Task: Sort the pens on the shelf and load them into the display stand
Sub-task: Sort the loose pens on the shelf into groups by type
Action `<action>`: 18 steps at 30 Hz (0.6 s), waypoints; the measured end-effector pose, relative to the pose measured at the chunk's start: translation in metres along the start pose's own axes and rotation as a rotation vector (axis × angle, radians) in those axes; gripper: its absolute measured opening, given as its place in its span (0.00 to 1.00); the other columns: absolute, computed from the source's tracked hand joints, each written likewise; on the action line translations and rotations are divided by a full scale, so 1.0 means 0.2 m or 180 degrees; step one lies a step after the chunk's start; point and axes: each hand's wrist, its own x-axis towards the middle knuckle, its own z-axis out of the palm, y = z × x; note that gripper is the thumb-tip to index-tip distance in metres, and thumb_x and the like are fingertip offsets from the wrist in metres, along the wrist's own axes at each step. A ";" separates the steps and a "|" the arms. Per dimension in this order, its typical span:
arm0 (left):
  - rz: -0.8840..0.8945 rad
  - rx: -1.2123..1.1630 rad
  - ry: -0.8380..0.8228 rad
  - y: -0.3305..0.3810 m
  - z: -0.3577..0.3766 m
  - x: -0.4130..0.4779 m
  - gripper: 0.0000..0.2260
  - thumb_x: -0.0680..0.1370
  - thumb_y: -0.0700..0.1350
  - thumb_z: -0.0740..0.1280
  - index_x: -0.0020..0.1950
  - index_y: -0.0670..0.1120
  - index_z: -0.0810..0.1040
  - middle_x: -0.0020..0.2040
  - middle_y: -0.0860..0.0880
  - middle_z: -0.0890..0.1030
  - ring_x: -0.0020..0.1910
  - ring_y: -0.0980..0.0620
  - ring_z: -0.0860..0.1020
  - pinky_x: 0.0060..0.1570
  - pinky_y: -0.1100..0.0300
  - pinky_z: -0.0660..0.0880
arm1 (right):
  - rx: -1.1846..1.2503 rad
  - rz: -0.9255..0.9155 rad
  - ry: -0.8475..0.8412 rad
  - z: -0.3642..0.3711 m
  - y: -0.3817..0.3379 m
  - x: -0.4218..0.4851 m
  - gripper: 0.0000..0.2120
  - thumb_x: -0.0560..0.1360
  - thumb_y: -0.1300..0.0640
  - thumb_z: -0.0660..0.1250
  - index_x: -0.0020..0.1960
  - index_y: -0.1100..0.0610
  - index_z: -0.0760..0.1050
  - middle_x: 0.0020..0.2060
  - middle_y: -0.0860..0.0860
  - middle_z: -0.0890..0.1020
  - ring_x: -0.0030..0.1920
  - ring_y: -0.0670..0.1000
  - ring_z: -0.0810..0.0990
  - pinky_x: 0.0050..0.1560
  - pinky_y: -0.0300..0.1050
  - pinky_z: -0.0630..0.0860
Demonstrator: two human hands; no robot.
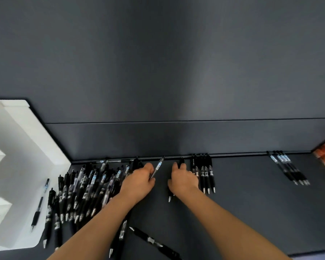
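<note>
Left hand [139,182] pinches grey pen [158,167], right hand [184,180] grips black pen [181,162] just beside black row [204,174], likely grouping like types.

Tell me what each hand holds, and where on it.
Left hand holds a clear pen by its lower end. Right hand grips a black pen around its middle.

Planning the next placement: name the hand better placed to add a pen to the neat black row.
Right. The right hand grips a black pen beside that row; the left hand holds a blue-labelled pen by the loose pile.
</note>
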 end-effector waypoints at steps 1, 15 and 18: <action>0.0016 0.0002 -0.0009 0.02 0.01 0.01 0.07 0.77 0.48 0.62 0.46 0.50 0.64 0.42 0.49 0.77 0.46 0.45 0.78 0.45 0.53 0.74 | -0.0069 -0.0015 0.0057 0.00 0.01 0.00 0.29 0.78 0.52 0.61 0.75 0.59 0.53 0.66 0.59 0.65 0.62 0.60 0.74 0.54 0.52 0.74; 0.0178 -0.0096 -0.0151 0.20 0.11 0.11 0.06 0.76 0.48 0.64 0.47 0.50 0.66 0.42 0.47 0.79 0.45 0.44 0.78 0.43 0.54 0.73 | -0.0088 -0.0304 0.0608 -0.07 0.26 0.01 0.18 0.80 0.49 0.58 0.65 0.57 0.69 0.61 0.56 0.71 0.60 0.59 0.73 0.55 0.53 0.72; 0.0173 -0.0303 -0.0172 0.31 0.15 0.16 0.06 0.75 0.46 0.65 0.45 0.49 0.68 0.39 0.47 0.77 0.45 0.42 0.78 0.44 0.52 0.74 | 0.0696 -0.0136 0.0674 -0.09 0.35 0.00 0.16 0.80 0.49 0.56 0.61 0.57 0.73 0.58 0.55 0.74 0.57 0.59 0.75 0.52 0.50 0.73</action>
